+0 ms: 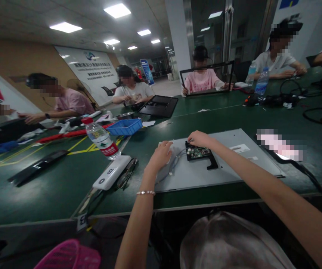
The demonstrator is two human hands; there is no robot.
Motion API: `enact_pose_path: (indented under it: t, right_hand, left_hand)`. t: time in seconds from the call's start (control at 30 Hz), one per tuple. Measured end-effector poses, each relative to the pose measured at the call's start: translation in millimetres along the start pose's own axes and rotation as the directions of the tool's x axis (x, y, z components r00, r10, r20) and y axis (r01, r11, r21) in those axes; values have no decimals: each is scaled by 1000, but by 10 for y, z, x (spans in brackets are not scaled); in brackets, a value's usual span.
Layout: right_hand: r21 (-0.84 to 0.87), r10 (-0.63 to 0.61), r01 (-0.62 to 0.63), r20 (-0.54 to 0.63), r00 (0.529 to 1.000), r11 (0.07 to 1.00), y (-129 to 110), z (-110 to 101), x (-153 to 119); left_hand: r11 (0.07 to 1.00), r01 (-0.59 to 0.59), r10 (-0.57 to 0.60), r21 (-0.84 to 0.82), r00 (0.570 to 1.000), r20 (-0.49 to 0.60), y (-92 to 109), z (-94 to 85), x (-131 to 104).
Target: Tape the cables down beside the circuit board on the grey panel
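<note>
A flat grey metal panel (206, 175) lies on the green table in front of me. On it sits a black bracket with a green circuit board (199, 151), and a grey cable (174, 163) runs from its left side. My right hand (198, 138) is at the board's upper left edge, its fingers bent together and their tips partly hidden. My left hand (163, 153) rests over the panel's left edge near the cable, palm down; what lies under its fingers is too small to make out.
Left of the panel are a white power bank (112, 172), glasses (126, 173), a water bottle (102, 140) and a blue tray (125, 127). A cabled phone (280, 145) lies right. Several people sit around the table; one holds a black frame (207, 92). A pink basket (74, 256) stands below.
</note>
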State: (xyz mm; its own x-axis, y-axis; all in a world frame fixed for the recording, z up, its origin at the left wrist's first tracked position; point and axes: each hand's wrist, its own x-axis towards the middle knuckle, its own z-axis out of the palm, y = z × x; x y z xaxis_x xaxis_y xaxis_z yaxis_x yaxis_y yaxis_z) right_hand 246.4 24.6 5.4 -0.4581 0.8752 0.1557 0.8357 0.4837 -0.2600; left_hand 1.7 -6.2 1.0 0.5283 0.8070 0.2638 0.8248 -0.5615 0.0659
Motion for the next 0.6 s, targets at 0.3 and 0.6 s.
enact_pose_path:
  t: [0.3,0.6]
  right_hand:
    - [-65,53,-61,-119,992,996,106,-152,-136]
    - [-61,205,-213,-111,972,975,661,-103,-674]
  left_hand:
    - [1000,3,-3,0,1000,13,13,-22,-20]
    - [1000,-1,1,-4,1000,-15,33,-22,1]
